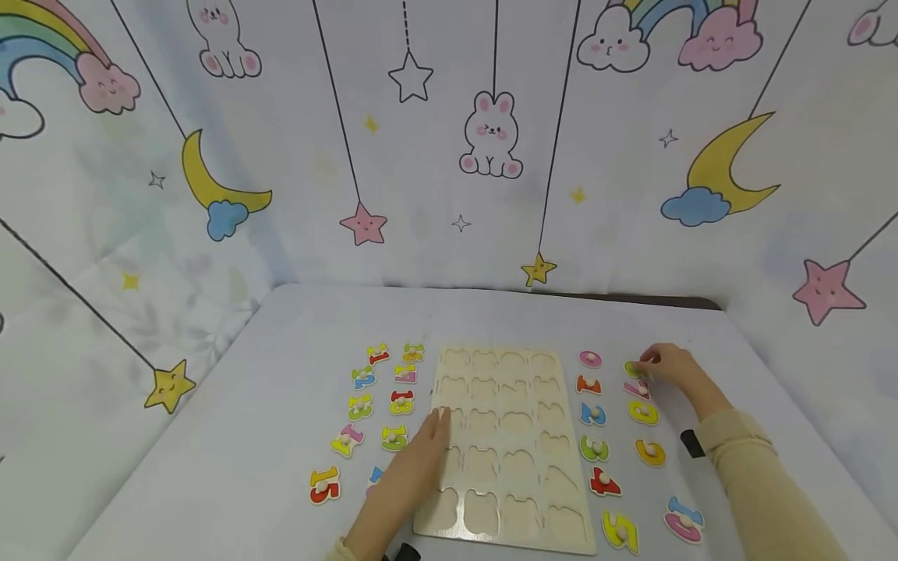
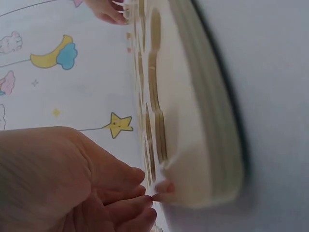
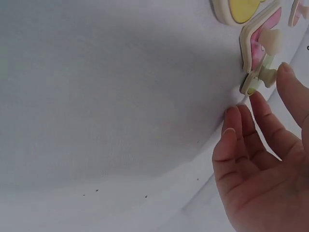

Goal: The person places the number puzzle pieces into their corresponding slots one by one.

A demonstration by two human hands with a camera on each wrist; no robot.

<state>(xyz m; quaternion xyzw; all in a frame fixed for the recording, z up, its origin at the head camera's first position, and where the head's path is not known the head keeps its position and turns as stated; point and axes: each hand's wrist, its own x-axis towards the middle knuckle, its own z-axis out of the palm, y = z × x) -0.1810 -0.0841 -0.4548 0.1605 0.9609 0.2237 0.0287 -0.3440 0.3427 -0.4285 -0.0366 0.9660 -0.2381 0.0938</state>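
My right hand [image 1: 669, 365] is at the far right of the table, its thumb and index finger at the small knob and edge of a green number piece [image 3: 252, 88]. Right beside that piece lies a pink number piece [image 3: 258, 41] with a pale knob. The left hand [image 1: 414, 460] rests along the left edge of a wooden puzzle board [image 1: 519, 531] with rows of number-shaped recesses, its fingers fairly straight. In the left wrist view the fingertips [image 2: 140, 200] are right at the board's edge. Part of a blue number piece [image 1: 376, 474] is hidden behind the left hand.
Several knobbed number pieces, such as a red and yellow 15 [image 1: 325, 485], lie left of the board. More lie to its right, including a red 4 [image 1: 605, 482] and a yellow 5 [image 1: 620, 532]. A patterned curtain [image 1: 435, 171] hangs behind the white table [image 1: 231, 436].
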